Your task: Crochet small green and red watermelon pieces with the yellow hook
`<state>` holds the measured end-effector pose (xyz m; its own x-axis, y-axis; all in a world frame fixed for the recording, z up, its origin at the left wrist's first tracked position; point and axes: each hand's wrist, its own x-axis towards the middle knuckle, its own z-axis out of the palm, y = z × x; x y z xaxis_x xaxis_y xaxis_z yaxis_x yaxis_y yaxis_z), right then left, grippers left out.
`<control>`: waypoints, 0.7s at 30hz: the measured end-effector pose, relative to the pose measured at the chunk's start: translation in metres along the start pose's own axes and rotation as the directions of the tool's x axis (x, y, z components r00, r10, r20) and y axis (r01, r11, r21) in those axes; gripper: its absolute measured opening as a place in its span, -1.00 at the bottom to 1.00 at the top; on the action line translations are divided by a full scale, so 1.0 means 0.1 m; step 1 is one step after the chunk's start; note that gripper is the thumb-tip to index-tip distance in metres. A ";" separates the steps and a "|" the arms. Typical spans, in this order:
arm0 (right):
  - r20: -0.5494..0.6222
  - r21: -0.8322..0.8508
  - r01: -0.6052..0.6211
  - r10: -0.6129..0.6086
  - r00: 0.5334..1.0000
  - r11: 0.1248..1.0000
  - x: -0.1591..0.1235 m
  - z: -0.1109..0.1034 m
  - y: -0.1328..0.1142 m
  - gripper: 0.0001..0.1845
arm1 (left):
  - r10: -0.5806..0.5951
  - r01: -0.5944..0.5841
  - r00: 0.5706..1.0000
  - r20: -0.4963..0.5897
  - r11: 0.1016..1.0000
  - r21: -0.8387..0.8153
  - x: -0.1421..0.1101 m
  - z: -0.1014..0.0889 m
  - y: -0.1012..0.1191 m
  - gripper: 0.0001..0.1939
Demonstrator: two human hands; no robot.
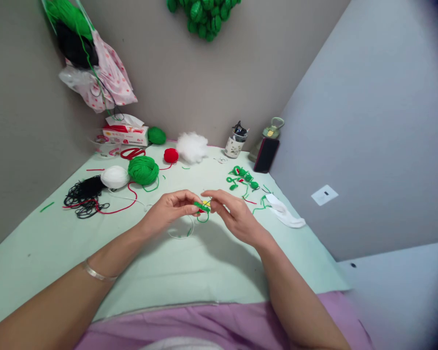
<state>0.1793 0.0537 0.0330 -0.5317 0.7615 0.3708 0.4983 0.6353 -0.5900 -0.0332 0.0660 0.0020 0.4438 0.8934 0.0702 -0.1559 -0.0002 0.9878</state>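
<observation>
Between the fingertips of my left hand (173, 206) is a small green crochet piece (203, 208) with some red on it. A loop of green yarn (203, 221) hangs beneath it. My right hand (235, 214) is closed in a pinch right against the piece's other side. A thin dark line and a bit of yellow show between the two hands, but what the right fingers grip is too small to make out. White yarn (184, 237) curls on the table below my left hand.
At the left lie a green yarn ball (143, 169), a white ball (115, 177), black yarn (83, 194) and red scissors (132, 153). Finished green pieces (245, 178) rest at the right. A phone (266, 155) leans on a bottle (273, 127); white stuffing (191, 147) is behind.
</observation>
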 end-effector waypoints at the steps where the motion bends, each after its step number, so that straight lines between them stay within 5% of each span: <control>1: -0.017 0.007 -0.017 0.017 1.000 1.000 0.00 -0.01 0.01 -0.63 | -0.006 0.006 1.000 -0.010 1.000 0.016 0.00 0.01 0.01 -0.84; 8: -0.104 0.037 0.021 -0.017 0.994 0.999 0.00 -0.04 0.05 -0.84 | -0.016 0.017 1.000 -0.026 1.000 0.025 -0.01 0.06 0.05 -0.85; 21: -0.180 -0.178 0.081 -0.113 0.977 0.981 0.02 -0.07 0.07 -0.79 | -0.024 0.024 1.000 -0.010 1.000 0.017 -0.01 0.06 0.08 -0.87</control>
<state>0.1863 0.0607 0.0343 -0.4530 0.6953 0.5580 0.5676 0.7076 -0.4209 -0.0300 0.0623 0.0105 0.4382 0.8978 0.0449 -0.1300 0.0139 0.9914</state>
